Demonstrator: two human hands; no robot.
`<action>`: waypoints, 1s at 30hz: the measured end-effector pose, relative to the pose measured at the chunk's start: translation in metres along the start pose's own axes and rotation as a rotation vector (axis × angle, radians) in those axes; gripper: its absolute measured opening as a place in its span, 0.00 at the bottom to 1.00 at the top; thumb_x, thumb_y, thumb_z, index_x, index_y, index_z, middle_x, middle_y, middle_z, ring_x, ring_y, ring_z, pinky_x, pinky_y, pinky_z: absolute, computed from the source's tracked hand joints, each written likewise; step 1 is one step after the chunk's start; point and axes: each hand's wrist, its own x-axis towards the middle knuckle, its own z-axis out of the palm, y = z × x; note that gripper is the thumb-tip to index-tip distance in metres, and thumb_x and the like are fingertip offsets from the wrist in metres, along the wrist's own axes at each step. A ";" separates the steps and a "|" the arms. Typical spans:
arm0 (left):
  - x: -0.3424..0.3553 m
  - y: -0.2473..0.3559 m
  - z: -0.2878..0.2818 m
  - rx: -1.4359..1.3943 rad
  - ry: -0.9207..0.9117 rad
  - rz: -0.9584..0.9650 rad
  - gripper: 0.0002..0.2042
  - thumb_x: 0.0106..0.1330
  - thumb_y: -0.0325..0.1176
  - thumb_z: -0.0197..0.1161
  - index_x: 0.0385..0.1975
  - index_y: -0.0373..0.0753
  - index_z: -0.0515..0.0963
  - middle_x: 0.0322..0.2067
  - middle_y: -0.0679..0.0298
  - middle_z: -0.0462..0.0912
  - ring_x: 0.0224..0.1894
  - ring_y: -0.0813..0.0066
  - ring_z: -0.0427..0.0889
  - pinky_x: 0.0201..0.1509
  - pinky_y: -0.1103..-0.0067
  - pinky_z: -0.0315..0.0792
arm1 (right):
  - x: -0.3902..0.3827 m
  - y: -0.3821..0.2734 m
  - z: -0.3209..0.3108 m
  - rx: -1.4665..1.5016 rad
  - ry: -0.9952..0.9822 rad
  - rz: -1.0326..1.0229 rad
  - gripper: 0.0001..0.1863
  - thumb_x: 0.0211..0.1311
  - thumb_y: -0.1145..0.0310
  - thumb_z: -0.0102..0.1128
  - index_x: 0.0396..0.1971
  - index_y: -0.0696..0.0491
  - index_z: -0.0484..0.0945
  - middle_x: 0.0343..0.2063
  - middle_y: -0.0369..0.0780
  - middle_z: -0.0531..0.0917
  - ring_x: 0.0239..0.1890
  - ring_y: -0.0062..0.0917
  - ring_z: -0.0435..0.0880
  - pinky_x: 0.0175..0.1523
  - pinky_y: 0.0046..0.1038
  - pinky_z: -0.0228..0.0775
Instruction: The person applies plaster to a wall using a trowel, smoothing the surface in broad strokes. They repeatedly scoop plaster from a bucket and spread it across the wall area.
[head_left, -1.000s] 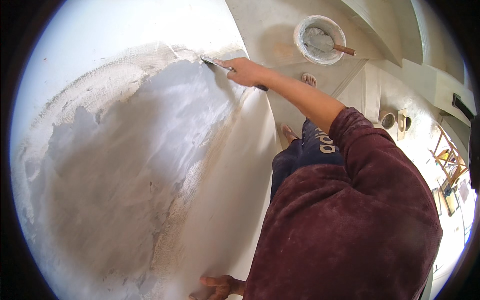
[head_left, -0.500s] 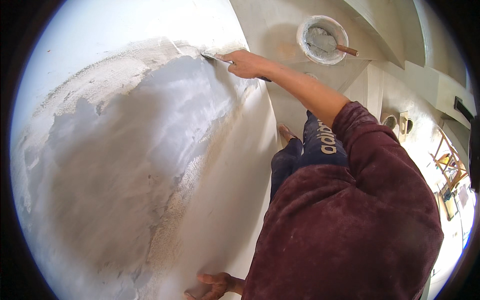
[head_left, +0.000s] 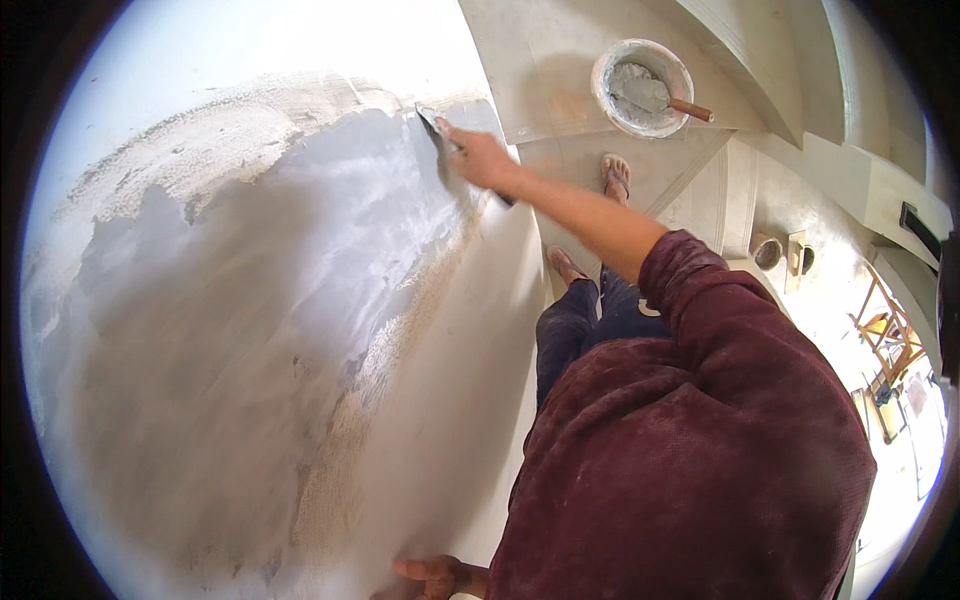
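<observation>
My right hand [head_left: 478, 158] is closed around a putty knife [head_left: 427, 116]. Its thin blade lies against the wall [head_left: 460, 330] near the upper edge of a grey patch of wet filler [head_left: 370, 165]; the dark handle end shows below my wrist. Pale, rough plaster [head_left: 235, 125] borders the patch above, and a sandy strip runs along its lower right side. At the bottom of the view, my left hand [head_left: 432, 577] is beside the wall, thumb and fingers apart, holding nothing I can see. Part of it is cut off by the frame edge.
A white bucket [head_left: 602, 85] of grey filler stands on the floor, with a wooden-handled tool [head_left: 690, 109] resting in it. My sandalled feet [head_left: 616, 175] are near the wall's base. Curved steps or ledges [head_left: 770, 70] rise at upper right; a wooden frame [head_left: 885, 325] stands far right.
My right hand has moved slightly down with the putty knife, and the blade has turned steeper. Both feet now show. My left hand has slipped a little lower in view.
</observation>
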 end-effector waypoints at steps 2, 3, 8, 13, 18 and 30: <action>-0.004 -0.003 -0.004 0.024 -0.030 -0.017 0.29 0.59 0.57 0.60 0.49 0.38 0.70 0.68 0.46 0.54 0.73 0.48 0.44 0.72 0.54 0.27 | -0.024 -0.028 0.007 0.091 -0.111 0.137 0.32 0.59 0.70 0.49 0.67 0.46 0.60 0.40 0.57 0.80 0.39 0.46 0.81 0.50 0.37 0.72; -0.004 -0.003 -0.005 0.034 -0.031 -0.014 0.29 0.59 0.57 0.60 0.49 0.38 0.70 0.68 0.47 0.54 0.73 0.48 0.44 0.72 0.54 0.27 | -0.032 -0.028 0.003 0.077 -0.160 0.102 0.32 0.59 0.70 0.48 0.67 0.47 0.60 0.40 0.57 0.80 0.40 0.49 0.80 0.51 0.38 0.72; -0.008 -0.005 -0.009 0.045 -0.033 -0.039 0.29 0.58 0.57 0.60 0.49 0.39 0.70 0.68 0.48 0.54 0.73 0.49 0.43 0.72 0.53 0.27 | -0.036 -0.035 -0.066 0.065 -0.584 0.321 0.25 0.59 0.70 0.47 0.59 0.54 0.71 0.35 0.54 0.83 0.26 0.38 0.84 0.32 0.37 0.78; -0.001 -0.004 -0.004 0.015 -0.009 -0.012 0.29 0.59 0.56 0.60 0.51 0.40 0.70 0.69 0.49 0.54 0.73 0.49 0.44 0.72 0.53 0.26 | 0.055 0.044 -0.063 -0.042 -0.672 0.279 0.13 0.58 0.70 0.46 0.26 0.64 0.78 0.21 0.46 0.81 0.14 0.29 0.78 0.20 0.31 0.72; -0.002 -0.012 -0.007 0.013 -0.028 0.047 0.29 0.59 0.55 0.60 0.53 0.40 0.68 0.69 0.49 0.53 0.73 0.50 0.45 0.73 0.55 0.27 | 0.102 0.004 -0.068 -0.196 -0.872 0.216 0.14 0.56 0.71 0.45 0.19 0.64 0.75 0.16 0.44 0.78 0.12 0.27 0.75 0.15 0.30 0.67; -0.004 -0.016 -0.002 0.027 -0.032 0.019 0.29 0.60 0.54 0.61 0.54 0.41 0.68 0.69 0.50 0.53 0.72 0.50 0.45 0.73 0.56 0.27 | 0.080 -0.070 -0.100 -0.042 -1.037 0.121 0.10 0.57 0.72 0.45 0.18 0.59 0.70 0.13 0.39 0.75 0.08 0.19 0.70 0.12 0.24 0.63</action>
